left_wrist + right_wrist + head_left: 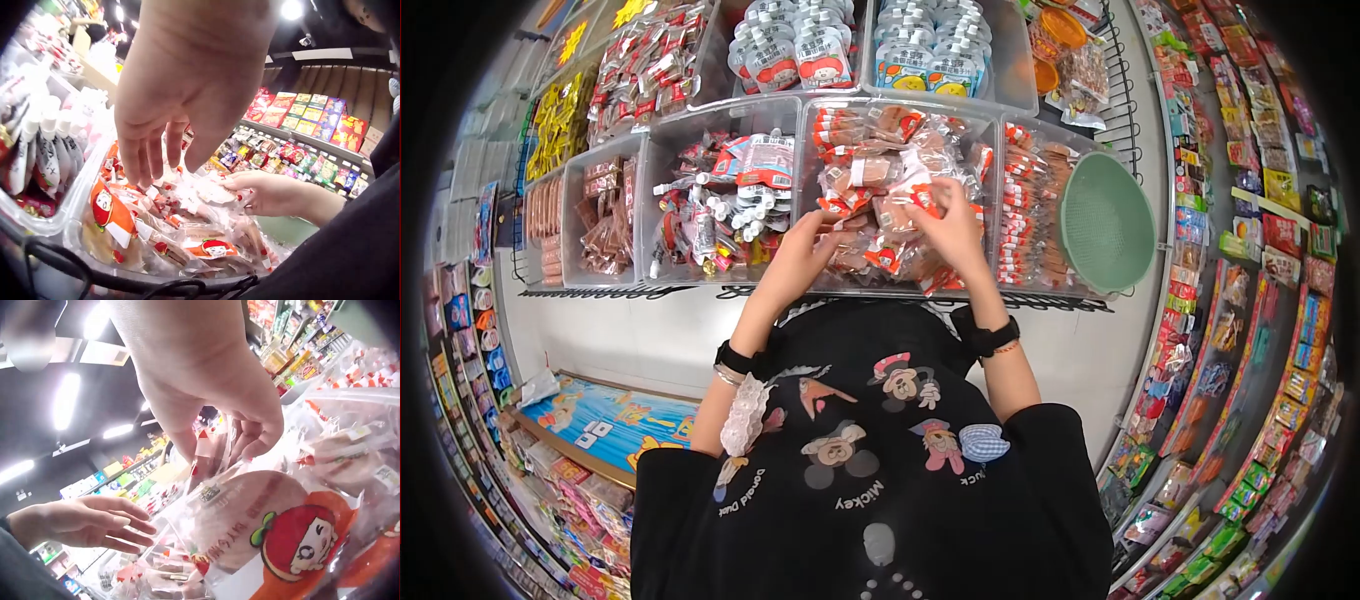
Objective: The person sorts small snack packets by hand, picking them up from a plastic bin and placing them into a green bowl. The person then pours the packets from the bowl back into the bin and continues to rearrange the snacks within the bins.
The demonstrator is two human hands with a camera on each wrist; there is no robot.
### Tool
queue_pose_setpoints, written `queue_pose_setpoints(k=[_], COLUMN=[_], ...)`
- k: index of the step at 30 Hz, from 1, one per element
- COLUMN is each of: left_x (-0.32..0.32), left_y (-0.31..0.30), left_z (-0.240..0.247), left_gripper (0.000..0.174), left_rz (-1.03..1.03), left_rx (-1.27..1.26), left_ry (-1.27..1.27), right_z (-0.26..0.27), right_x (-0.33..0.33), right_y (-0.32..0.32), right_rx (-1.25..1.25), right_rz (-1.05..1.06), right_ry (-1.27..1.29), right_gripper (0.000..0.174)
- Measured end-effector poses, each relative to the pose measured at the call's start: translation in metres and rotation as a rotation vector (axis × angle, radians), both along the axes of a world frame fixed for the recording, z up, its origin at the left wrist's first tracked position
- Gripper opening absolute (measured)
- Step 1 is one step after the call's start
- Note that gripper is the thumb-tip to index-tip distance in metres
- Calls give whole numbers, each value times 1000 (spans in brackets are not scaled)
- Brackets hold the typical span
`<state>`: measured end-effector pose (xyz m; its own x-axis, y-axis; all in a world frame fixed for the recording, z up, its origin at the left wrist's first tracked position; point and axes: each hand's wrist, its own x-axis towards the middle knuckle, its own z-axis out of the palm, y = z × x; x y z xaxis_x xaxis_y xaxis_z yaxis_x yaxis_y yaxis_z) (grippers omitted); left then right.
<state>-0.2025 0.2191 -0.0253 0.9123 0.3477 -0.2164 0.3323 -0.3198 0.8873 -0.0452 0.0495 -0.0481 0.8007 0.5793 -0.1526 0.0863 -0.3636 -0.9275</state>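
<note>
A clear plastic bin [76, 215] holds a heap of snack packets [206, 247], see-through wrappers round flat brownish-pink pieces, with orange-red labels bearing a cartoon face. Over the right part of the heap, my right hand [953, 232] pinches a packet [212, 450] between thumb and fingers, as the right wrist view shows. To its left, my left hand [802, 258] reaches over the bin's left side. Its fingers [145, 156] are loosely extended downward with nothing gripped, the tips close above the packets. In the right wrist view, a large round packet [262, 519] lies just below the right hand.
Left of this bin, another bin holds spouted pouches [750, 190]. On the right, a green basket [1108, 225] leans over a bin of similar packets [1025, 220]. Pouch-filled bins [795, 45] stand behind. Stocked shelves [1250, 300] line the right side.
</note>
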Motion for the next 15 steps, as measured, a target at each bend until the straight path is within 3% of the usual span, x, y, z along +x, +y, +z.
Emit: queue_pose_setpoints(k=[2, 5, 9, 13, 15], left_x=[7, 20, 27, 22, 18], left_y=[0, -7, -11, -3, -1], left_z=[6, 2, 12, 22, 15], left_gripper=[29, 34, 36, 31, 31], left_rz=[-37, -19, 21, 30, 63], left_rx=[-69, -332, -534, -501, -504], left_ry=[21, -39, -135, -47, -86], right_z=[12, 30, 30, 29, 24], right_x=[-1, -14, -29, -30, -25], right_y=[-6, -1, 6, 12, 9], right_rx=[109, 244, 265, 384, 354], right_rz=[-29, -60, -29, -122, -95], right_ry=[289, 428, 348, 502, 525], right_gripper=[56, 61, 63, 25, 26])
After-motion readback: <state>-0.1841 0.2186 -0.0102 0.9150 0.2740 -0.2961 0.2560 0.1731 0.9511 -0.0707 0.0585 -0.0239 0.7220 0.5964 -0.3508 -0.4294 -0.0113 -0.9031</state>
